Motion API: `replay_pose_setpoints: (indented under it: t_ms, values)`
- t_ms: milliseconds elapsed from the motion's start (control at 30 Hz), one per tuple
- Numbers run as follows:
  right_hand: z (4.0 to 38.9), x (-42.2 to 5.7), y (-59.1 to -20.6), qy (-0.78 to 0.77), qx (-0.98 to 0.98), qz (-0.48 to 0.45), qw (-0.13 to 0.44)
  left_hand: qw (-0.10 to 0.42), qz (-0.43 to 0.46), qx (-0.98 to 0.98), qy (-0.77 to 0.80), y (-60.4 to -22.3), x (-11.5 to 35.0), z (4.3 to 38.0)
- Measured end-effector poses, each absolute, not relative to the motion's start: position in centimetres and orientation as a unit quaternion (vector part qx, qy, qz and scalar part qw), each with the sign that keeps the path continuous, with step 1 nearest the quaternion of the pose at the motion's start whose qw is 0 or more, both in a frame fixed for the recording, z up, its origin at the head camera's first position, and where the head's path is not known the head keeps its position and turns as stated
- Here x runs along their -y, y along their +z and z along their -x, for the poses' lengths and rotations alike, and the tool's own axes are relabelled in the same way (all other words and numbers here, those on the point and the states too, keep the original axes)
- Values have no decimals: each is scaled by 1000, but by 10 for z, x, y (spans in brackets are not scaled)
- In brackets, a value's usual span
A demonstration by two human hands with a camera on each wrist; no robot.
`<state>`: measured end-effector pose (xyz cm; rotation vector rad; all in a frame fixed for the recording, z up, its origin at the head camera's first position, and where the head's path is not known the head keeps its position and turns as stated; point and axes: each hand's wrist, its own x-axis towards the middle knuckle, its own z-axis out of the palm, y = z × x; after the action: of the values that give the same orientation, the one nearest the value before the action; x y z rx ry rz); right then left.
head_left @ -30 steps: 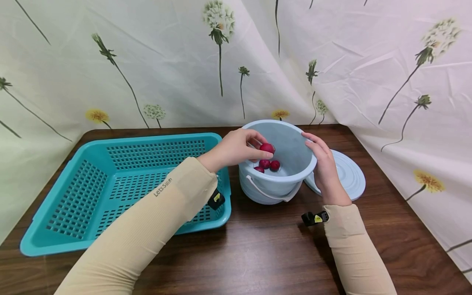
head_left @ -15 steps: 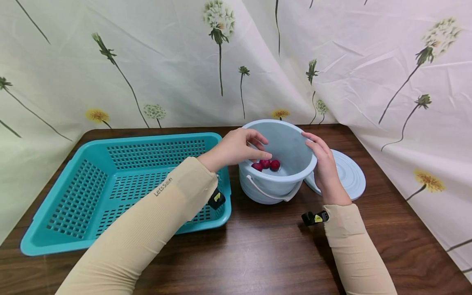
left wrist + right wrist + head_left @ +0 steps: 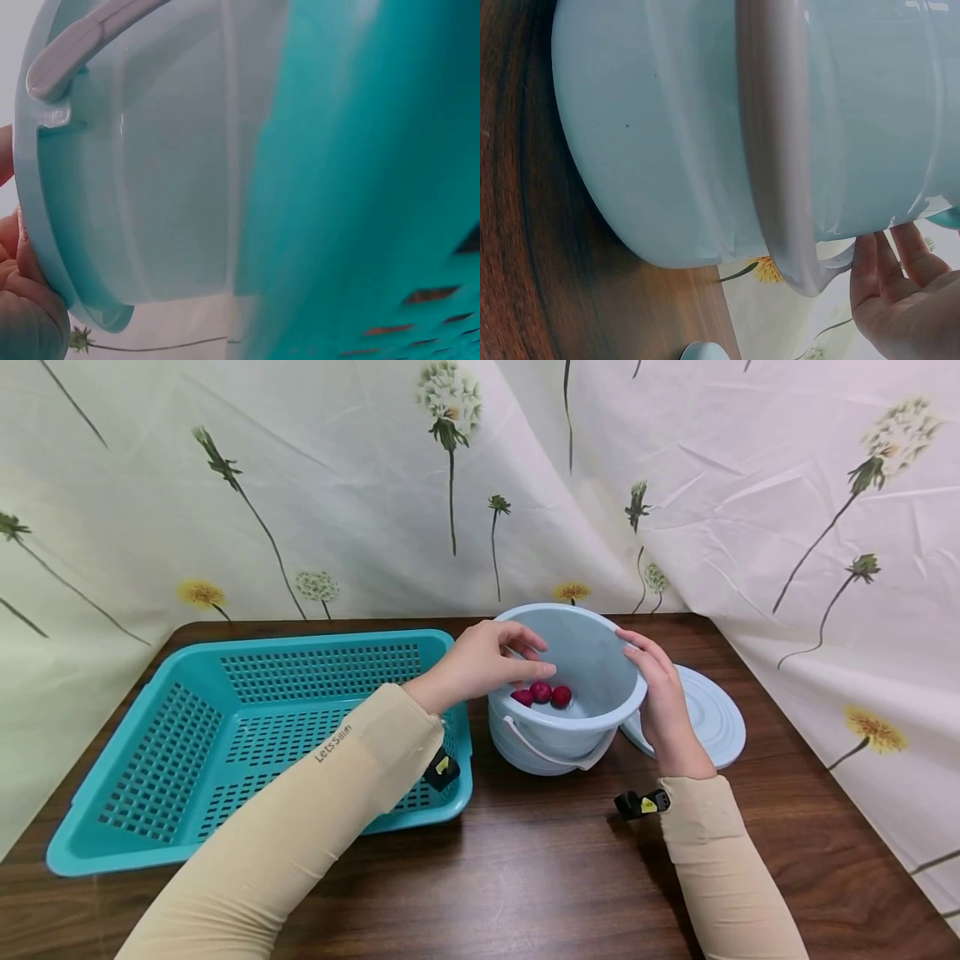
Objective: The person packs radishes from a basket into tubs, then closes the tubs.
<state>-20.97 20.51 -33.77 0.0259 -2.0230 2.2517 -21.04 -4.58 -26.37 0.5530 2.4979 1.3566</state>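
A light-blue bucket [image 3: 564, 739] stands upright on the table with its pale handle [image 3: 776, 135] hanging at the front. On its bottom lie several small, round red radishes [image 3: 540, 693], partly hidden by the near rim. My left hand [image 3: 498, 656] hangs over the bucket's left rim, its fingers loosely bent and apart, holding nothing. On the right side, my right hand [image 3: 660, 693] holds the rim. The right wrist view shows its fingers [image 3: 911, 247] against the outer wall near the handle's joint.
To the left is a teal slotted basket [image 3: 225, 852], its right wall close beside the bucket. The bucket's round blue lid [image 3: 708, 714] lies on the dark wooden table [image 3: 510, 893] behind the right hand. A flowered cloth [image 3: 360, 493] hangs behind.
A second ago the left hand held a radish above the others in the bucket; it let go, and the radish dropped among them. The right hand keeps its place on the rim.
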Motion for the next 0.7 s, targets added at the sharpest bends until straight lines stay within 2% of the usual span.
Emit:
replay_pose_setpoints:
  t_ms: [233,700]
  values:
    - [209,-205,-337,738,673,-5,54,133,-177,-796,564,-268,55,205]
    - [209,-205,-337,743,668,-3,51,109,-174,-775,598,-263,64,193]
